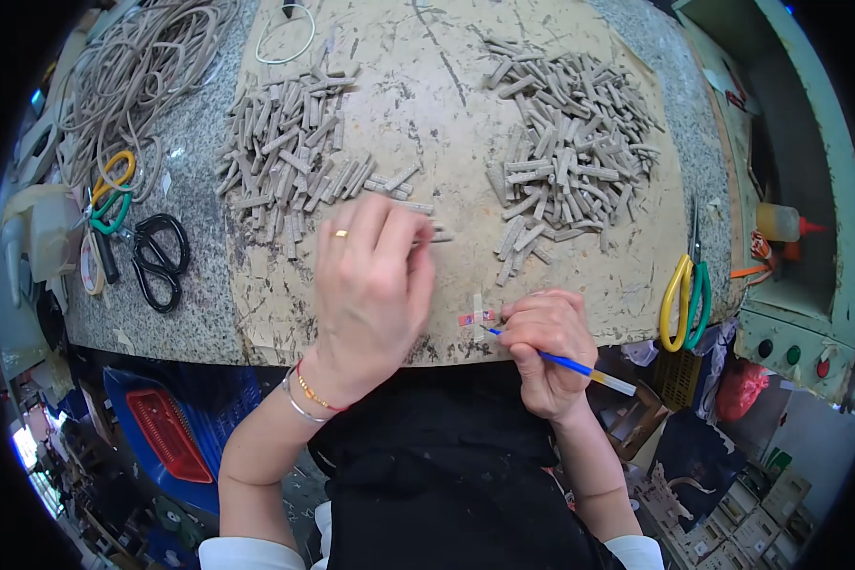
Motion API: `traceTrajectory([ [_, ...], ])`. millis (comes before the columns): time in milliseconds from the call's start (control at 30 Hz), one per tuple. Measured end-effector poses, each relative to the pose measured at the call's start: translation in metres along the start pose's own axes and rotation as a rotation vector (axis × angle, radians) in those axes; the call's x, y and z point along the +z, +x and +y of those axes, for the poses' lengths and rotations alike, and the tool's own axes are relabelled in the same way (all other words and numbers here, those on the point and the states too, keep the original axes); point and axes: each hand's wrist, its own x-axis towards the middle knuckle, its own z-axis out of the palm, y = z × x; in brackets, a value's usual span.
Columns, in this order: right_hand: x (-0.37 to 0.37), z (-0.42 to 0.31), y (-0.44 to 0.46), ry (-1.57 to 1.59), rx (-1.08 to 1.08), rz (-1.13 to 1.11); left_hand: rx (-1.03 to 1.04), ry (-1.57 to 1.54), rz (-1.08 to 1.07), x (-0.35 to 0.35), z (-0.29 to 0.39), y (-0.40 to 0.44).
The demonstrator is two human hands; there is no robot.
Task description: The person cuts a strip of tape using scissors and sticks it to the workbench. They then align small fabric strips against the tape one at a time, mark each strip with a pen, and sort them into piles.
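My left hand point(375, 280) is over the middle of the board, its fingers pinched at the near edge of the left pile of short grey pieces point(290, 142). Whatever lies between those fingertips is too hidden to name. Near the front edge, my right hand point(549, 347) is closed around a blue pen-like tool point(568, 363) with a clear end, its tip pointing left. Just left of that tip, a small red patterned strip point(467, 320) is crossed by a pale strip of tape on the board. A second pile of grey pieces point(579, 142) lies at the back right.
Coiled grey cord point(152, 66) lies at the back left. Black-handled scissors point(161, 261), yellow-and-green scissors point(112, 199) and a tape roll point(91, 264) are at left. Another yellow-and-green pair point(686, 302) lies at right, beside a green metal box with buttons point(793, 356).
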Motion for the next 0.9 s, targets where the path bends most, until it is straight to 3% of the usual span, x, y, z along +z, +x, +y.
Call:
traceTrajectory([
  [100,0.003,0.000,0.000,0.018,-0.007,0.017,0.055,-0.254,-0.048,0.019,0.025,0.016],
  [133,0.004,0.000,-0.001,0.021,-0.011,0.023,0.131,-0.243,-0.012,0.030,0.029,0.020],
  [300,0.002,0.003,-0.004,0.082,0.009,0.092,0.113,-0.228,-0.105,0.040,0.033,0.028],
  [533,0.006,0.008,-0.014,0.262,0.074,0.297,0.170,-0.245,-0.270,-0.004,0.018,-0.010],
  [900,0.007,0.002,-0.006,0.138,0.069,0.129,0.027,-0.313,-0.179,-0.001,0.015,-0.029],
])
